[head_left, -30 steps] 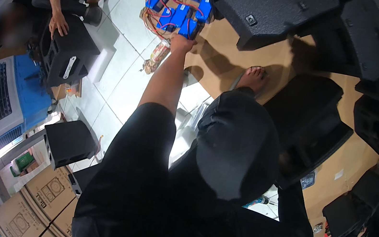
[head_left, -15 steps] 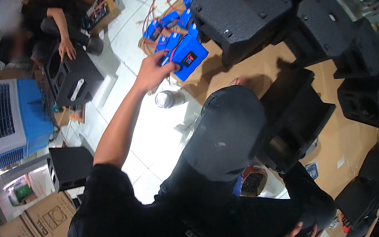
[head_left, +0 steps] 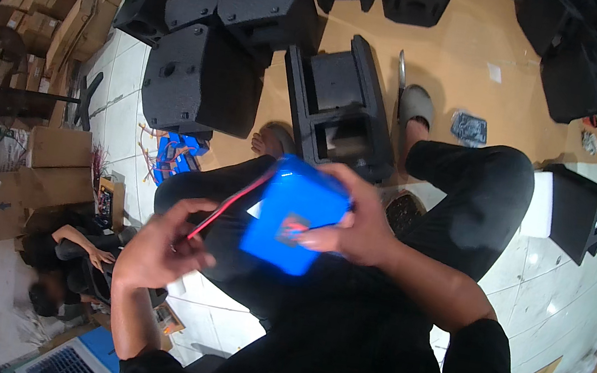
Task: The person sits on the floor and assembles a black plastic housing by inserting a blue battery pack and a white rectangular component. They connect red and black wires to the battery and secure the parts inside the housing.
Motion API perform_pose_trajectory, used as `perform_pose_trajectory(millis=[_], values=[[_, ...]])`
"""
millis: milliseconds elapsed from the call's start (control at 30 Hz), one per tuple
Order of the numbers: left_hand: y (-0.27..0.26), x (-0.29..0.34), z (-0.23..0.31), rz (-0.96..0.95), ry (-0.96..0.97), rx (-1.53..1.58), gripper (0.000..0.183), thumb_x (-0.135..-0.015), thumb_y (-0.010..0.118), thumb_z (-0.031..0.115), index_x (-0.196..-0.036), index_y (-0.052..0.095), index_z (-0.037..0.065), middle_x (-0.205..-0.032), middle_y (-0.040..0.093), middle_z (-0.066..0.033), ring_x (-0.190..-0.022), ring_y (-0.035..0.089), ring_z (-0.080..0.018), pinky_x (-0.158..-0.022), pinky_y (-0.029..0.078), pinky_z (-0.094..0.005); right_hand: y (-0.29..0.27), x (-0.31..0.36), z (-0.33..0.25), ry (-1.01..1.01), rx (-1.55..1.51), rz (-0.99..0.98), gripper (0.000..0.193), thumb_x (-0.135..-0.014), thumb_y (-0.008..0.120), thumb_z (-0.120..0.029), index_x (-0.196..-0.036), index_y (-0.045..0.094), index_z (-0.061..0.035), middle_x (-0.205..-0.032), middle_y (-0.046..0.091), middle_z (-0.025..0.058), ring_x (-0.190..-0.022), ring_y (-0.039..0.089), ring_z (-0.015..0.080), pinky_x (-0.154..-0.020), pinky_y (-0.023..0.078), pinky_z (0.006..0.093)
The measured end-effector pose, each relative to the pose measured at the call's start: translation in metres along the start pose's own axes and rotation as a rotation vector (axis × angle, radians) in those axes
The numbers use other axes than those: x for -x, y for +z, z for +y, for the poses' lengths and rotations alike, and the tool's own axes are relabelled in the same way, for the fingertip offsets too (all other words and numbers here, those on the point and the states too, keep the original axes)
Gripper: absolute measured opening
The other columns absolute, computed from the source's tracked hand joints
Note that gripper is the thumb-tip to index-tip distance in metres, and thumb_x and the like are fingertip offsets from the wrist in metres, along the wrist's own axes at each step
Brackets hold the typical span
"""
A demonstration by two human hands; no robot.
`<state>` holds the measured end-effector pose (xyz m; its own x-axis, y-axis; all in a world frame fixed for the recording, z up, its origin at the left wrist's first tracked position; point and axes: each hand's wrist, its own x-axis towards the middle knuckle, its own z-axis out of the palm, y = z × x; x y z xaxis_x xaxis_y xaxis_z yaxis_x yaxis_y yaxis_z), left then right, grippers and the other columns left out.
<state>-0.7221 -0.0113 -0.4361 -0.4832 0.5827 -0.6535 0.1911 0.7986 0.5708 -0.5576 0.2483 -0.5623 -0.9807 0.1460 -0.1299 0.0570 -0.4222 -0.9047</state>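
The battery (head_left: 270, 224), a smooth, shiny blue block with rounded edges, is in the air above the lap, tilted and somewhat blurred. The right hand (head_left: 368, 231) is closed around its right side, thumb flat on the near face beside a dark patch and fingers behind. The left hand (head_left: 164, 244) is half curled, with the thin red and black wire (head_left: 231, 204) caught between thumb and fingers; the wire runs straight from there to the battery's upper left corner. Some room lies between the left fingers and the battery's left edge.

Beyond the right hand is a black open-framed box (head_left: 340, 115), straight-sided with two hollow bays; its near end looks close to the knuckles, though the height between them cannot be told. Left of it, rough-grained black speakers (head_left: 202, 85) crowd together, with more blue batteries (head_left: 178, 162) beside the nearest one. To the right, a flat brown cardboard sheet (head_left: 468, 65) spreads widely around a small packet (head_left: 469, 129), and glossy white tiles (head_left: 489, 267) border it.
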Motion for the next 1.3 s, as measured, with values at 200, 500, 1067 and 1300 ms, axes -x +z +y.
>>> perform_pose_trajectory(millis=[200, 500, 1067, 1300], values=[[-0.007, -0.037, -0.041, 0.566, 0.229, -0.424, 0.011, -0.085, 0.079, 0.005, -0.093, 0.074, -0.001, -0.08, 0.061, -0.0086, -0.081, 0.062, -0.0211, -0.078, 0.048, -0.0355, -0.101, 0.08, 0.027, 0.081, -0.326, 0.423, 0.07, -0.062, 0.082, -0.022, -0.125, 0.057, -0.0025, -0.114, 0.069, 0.0104, -0.105, 0.07, 0.0201, -0.094, 0.057, 0.0365], [0.04, -0.145, 0.023, 0.581, 0.351, 0.331, 0.06, -0.101, 0.071, 0.023, -0.152, 0.048, 0.001, -0.111, 0.073, -0.0164, -0.098, 0.068, -0.013, -0.081, 0.055, -0.0333, -0.058, 0.088, 0.046, 0.24, -0.626, 0.327, 0.073, -0.074, 0.085, -0.018, -0.137, 0.052, -0.0015, -0.121, 0.066, 0.0081, -0.113, 0.064, 0.0187, -0.101, 0.049, 0.0356], [0.167, -0.079, 0.024, -0.258, 0.172, -0.126, 0.149, -0.074, 0.093, 0.022, -0.16, -0.029, 0.008, -0.124, 0.068, -0.0336, -0.112, 0.068, -0.0507, -0.102, 0.054, -0.0487, -0.074, 0.027, 0.038, 0.499, 0.525, -0.605, 0.069, -0.085, 0.083, -0.049, -0.132, 0.066, -0.0017, -0.125, 0.066, 0.0217, -0.117, 0.065, 0.0299, -0.097, 0.052, 0.0414], [0.146, -0.088, 0.012, -0.304, 0.081, 0.129, 0.153, -0.072, 0.095, 0.027, -0.16, -0.028, 0.006, -0.127, 0.067, -0.0357, -0.117, 0.067, -0.0497, -0.11, 0.049, -0.0472, -0.055, 0.026, 0.024, -0.11, 0.549, -0.628, 0.055, -0.082, 0.087, -0.045, -0.104, 0.07, 0.0018, -0.107, 0.072, 0.0193, -0.098, 0.072, 0.0324, -0.089, 0.054, 0.0419]])
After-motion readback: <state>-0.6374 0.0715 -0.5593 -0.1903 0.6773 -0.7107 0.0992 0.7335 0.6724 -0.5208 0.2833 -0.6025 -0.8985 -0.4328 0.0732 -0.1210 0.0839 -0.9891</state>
